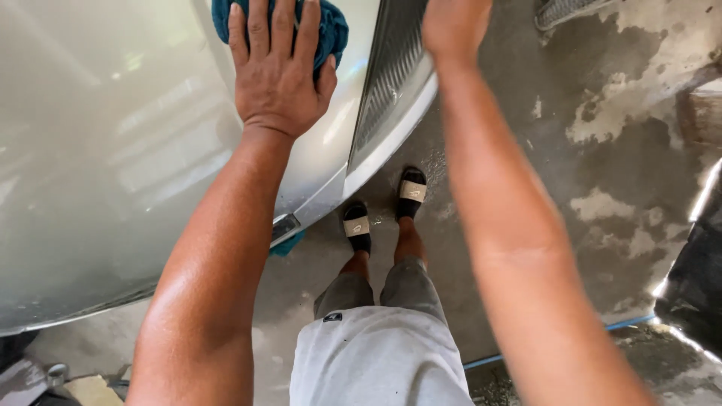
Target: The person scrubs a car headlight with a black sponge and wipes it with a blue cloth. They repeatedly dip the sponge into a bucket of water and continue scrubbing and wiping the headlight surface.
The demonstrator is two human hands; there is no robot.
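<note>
Under the left hand [276,71], a crumpled blue cloth [331,30] bunches.

Left hand [278,71]: flat, fingers spread, pressing a blue cloth [331,26] against the car's pale silver body panel [113,165].
Right hand [453,26]: raised near the top edge, blurred, close to the ribbed grille [391,75]; whether it touches cannot be told.
Feet: black sandals [383,207] with tan straps, just beside the car's lower edge.
Clothing: grey shorts [376,353].
Floor [602,188]: wet, patchy concrete.
</note>
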